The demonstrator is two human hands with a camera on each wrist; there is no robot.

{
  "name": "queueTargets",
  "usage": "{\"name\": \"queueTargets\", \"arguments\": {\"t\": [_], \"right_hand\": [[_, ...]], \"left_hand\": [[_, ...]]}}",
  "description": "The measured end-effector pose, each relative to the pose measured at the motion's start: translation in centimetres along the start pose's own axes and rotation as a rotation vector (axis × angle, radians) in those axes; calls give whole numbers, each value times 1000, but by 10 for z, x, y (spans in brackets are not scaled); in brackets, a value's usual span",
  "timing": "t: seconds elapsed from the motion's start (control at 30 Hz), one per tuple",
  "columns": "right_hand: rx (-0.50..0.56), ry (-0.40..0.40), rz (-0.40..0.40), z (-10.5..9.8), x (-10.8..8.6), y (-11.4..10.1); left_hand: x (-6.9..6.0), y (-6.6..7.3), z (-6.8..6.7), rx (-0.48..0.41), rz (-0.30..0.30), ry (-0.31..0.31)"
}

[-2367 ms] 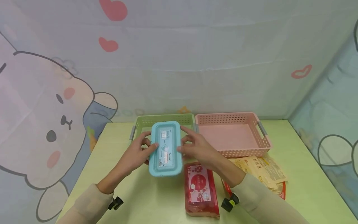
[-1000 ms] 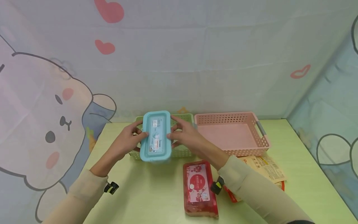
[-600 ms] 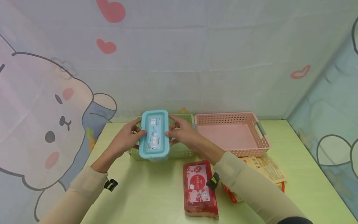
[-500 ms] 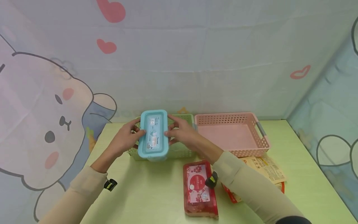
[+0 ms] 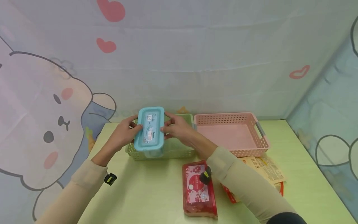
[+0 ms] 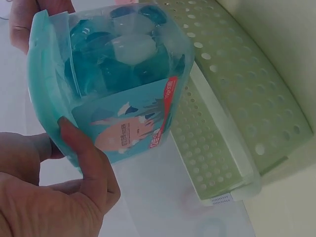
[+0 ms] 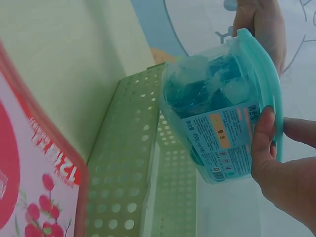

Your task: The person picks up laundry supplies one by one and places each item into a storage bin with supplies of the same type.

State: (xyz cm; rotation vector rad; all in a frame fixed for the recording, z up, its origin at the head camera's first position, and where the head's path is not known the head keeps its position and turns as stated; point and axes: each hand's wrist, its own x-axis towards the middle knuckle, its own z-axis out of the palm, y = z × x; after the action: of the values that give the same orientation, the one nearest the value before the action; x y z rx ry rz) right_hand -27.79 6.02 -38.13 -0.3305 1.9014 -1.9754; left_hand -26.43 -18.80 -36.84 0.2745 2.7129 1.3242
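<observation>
A clear tub with a light blue lid (image 5: 150, 128) is held up over the green basket (image 5: 179, 152). My left hand (image 5: 124, 132) grips the lid's left edge, and my right hand (image 5: 179, 129) grips its right edge. In the left wrist view blue and white pieces show through the tub (image 6: 123, 54), with the left hand (image 6: 64, 182) on its rim and the basket (image 6: 227, 94) beyond. The right wrist view shows the printed label side of the tub (image 7: 219, 140) and the right hand (image 7: 286, 173) pinching the rim.
A pink basket (image 5: 229, 152) stands right of the green one. The red package (image 5: 197, 186) lies on the table (image 5: 145, 193) in front of them. Yellow and red packets (image 5: 264, 169) lie in front of the pink basket, partly behind the right sleeve.
Both hands have carried the tub left and away from the body, from in front of the green basket to over its left part. Both grips look unchanged.
</observation>
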Motion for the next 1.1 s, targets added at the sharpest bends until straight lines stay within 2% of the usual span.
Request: {"name": "queueTargets", "arguments": {"t": [0.23, 0.47, 0.63, 0.87, 1.1], "right_hand": [[31, -5, 15, 4, 8, -3], [56, 42, 27, 7, 15, -4], [55, 43, 7, 6, 19, -1], [34, 49, -24, 6, 22, 5], [18, 88, -39, 8, 26, 8]], "left_hand": [[3, 1, -6, -23, -49, 17], [12, -3, -7, -41, -33, 43], [18, -8, -7, -50, -7, 68], [22, -15, -4, 26, 11, 77], [27, -14, -6, 99, 18, 76]]}}
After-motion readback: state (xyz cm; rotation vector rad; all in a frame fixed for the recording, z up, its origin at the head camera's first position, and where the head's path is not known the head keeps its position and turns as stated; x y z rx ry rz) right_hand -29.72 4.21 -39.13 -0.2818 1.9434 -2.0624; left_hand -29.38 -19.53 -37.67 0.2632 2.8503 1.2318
